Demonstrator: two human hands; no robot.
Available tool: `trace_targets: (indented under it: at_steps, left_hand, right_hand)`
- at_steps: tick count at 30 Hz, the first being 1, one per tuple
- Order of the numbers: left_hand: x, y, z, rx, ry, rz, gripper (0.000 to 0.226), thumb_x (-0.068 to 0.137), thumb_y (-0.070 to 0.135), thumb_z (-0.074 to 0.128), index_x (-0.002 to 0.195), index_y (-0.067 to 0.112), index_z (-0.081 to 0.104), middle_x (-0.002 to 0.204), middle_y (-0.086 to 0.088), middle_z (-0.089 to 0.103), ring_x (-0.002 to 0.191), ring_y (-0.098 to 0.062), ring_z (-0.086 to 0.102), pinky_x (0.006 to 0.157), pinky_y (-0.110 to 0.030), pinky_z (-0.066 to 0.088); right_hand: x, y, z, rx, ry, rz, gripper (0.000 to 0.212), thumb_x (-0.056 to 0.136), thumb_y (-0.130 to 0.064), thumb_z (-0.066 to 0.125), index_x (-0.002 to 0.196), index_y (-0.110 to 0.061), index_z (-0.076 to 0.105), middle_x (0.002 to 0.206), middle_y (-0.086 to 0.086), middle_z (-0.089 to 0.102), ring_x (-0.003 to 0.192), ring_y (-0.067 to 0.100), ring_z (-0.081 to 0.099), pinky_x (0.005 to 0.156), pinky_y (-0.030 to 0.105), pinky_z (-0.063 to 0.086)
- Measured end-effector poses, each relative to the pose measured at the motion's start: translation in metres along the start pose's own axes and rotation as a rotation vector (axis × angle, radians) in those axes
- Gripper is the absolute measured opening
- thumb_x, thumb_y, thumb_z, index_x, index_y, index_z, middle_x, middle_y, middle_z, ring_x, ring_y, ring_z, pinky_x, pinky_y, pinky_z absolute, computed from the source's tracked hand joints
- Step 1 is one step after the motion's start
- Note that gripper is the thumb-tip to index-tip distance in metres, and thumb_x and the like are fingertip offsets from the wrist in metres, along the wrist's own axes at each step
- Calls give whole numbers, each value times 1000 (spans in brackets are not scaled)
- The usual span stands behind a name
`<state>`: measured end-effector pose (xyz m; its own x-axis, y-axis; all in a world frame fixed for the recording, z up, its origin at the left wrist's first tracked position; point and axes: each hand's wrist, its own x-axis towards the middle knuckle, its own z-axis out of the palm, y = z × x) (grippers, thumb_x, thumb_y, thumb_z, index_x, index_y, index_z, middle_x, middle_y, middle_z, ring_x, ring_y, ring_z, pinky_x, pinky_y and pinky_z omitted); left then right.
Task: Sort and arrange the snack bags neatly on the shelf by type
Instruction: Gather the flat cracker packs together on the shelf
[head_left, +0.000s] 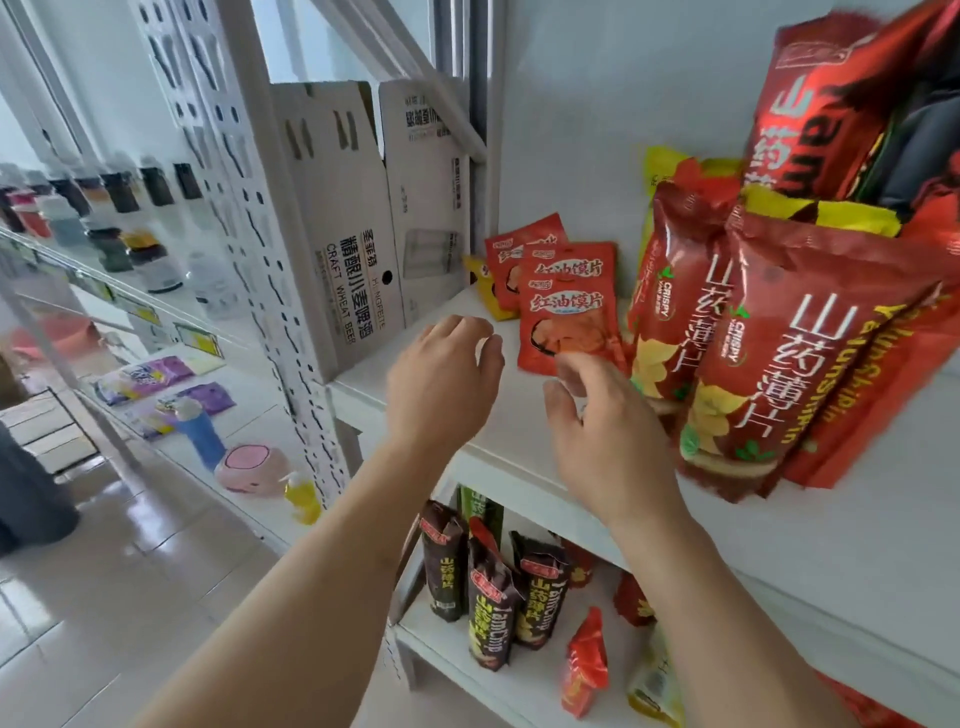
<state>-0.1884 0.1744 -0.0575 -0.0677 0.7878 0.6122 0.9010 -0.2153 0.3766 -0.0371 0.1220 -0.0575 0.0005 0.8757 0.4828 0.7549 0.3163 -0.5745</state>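
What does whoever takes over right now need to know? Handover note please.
Left hand: open, hovering over the upper shelf, holding nothing.
Right hand: fingertips at the bottom corner of the front small red bag; grip unclear.
Done: three small red bags stand in a row, large yam chip bags grouped at their right.
Left: small yellow bag tucked behind the row; dark bags and loose red packets mixed on the lower shelf.

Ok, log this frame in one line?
left hand open, over shelf | right hand touching small red bag | yam bags standing at right
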Motion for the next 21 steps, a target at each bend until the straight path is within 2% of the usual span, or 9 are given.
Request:
trace_targets:
  at_steps: [5, 7, 12, 14, 17, 19, 21]
  left_hand:
    - [53, -18, 20, -172, -140, -53, 30, 103, 36, 47, 126, 23, 62, 127, 4, 63, 113, -20, 58, 74, -27, 33]
    - [74, -18, 35, -286, -180, -115, 33, 102, 39, 47, 127, 21, 60, 128, 2, 63, 113, -23, 60, 77, -30, 39]
    - [124, -29, 78, -504, -249, -312, 48, 95, 51, 50, 129, 18, 56, 129, -4, 63, 118, -28, 58, 97, -41, 48]
    - [144, -38, 92, -550, -289, -387, 53, 92, 53, 51, 130, 18, 55, 127, -5, 64, 117, -30, 59, 98, -45, 50]
    - [169, -54, 114, -527, -370, -455, 50, 93, 53, 49, 128, 18, 57, 119, -6, 67, 109, -30, 63, 92, -42, 52]
    - [186, -62, 131, -502, -430, -468, 66, 85, 68, 43, 127, 19, 58, 116, -5, 68, 106, -30, 64, 91, -41, 53]
    - [209, -76, 168, -476, -475, -465, 87, 68, 83, 32, 122, 21, 61, 116, -4, 70, 103, -28, 66, 93, -42, 53]
  right_hand:
    - [55, -8, 35, -20, 89, 183, 36, 100, -31, 53, 134, -21, 51, 134, 1, 55, 124, 22, 52, 100, 41, 46]
    - [75, -2, 43, -52, 119, 237, 43, 100, -32, 52, 140, -18, 47, 140, 4, 50, 130, 24, 46, 105, 39, 41]
    - [118, 17, 65, -135, 139, 302, 50, 99, -33, 51, 143, -11, 44, 147, 9, 45, 136, 28, 40, 115, 41, 32]
    - [132, 26, 71, -221, 141, 321, 52, 99, -36, 49, 144, -11, 43, 149, 12, 42, 138, 30, 37, 116, 43, 29]
    - [150, 35, 75, -277, 132, 413, 54, 99, -40, 47, 146, -14, 40, 153, 12, 36, 141, 32, 31, 115, 45, 27]
    - [159, 36, 78, -316, 113, 469, 56, 98, -42, 46, 147, -17, 37, 155, 12, 32, 143, 32, 28, 115, 47, 26]
    - [168, 38, 80, -344, 110, 527, 59, 97, -46, 46, 148, -18, 35, 155, 12, 32, 143, 33, 27, 115, 47, 26]
